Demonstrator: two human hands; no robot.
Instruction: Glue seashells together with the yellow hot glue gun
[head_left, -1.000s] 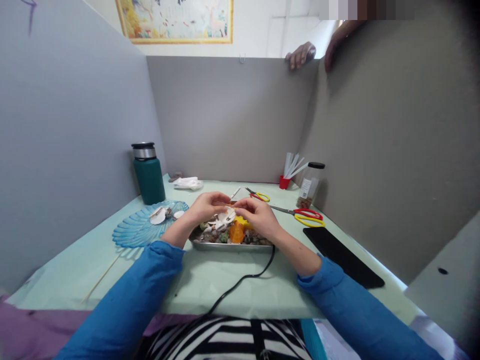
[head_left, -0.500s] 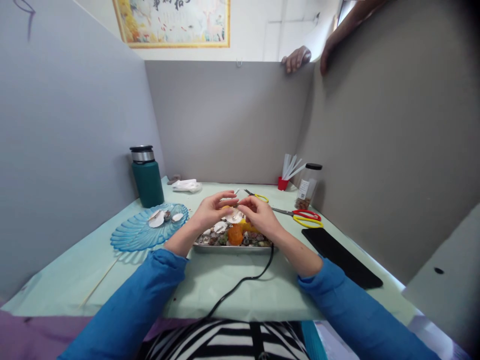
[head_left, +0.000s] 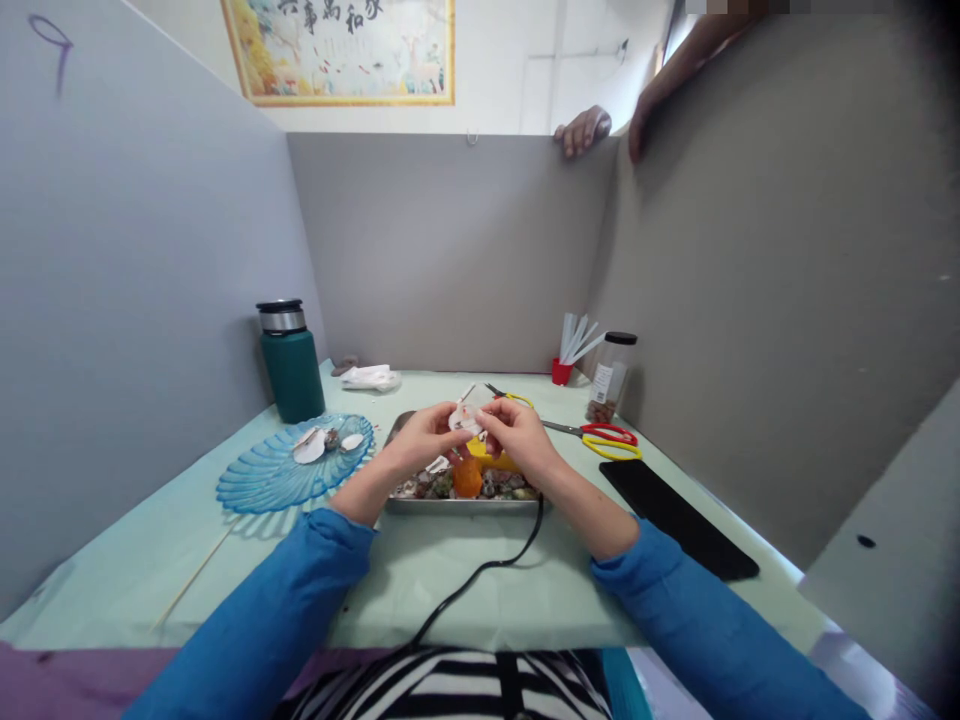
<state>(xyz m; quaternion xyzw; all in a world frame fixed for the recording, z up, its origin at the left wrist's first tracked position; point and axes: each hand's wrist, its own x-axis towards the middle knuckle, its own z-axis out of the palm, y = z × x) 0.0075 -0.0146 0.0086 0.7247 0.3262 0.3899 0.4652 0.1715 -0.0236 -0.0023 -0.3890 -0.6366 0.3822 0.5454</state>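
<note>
A white shell is held up between my two hands, above a metal tray. My left hand grips the shell's left side, fingers bent round it. On its other edge, my right hand pinches it with thumb and fingers. In the tray below lie small stones and shells, an orange round piece and a yellow piece, partly hidden by my hands. A black cord runs from the tray's right front corner toward me.
At left are a blue glass plate with shells, a thin stick and a green bottle. To the right lie scissors, a black pad, a jar and a red cup. Another person's hand rests on the partition.
Both hands have closed on the white shell and lifted it from the tray. Earlier they hovered over it with fingers looser. The view has tilted up slightly.
</note>
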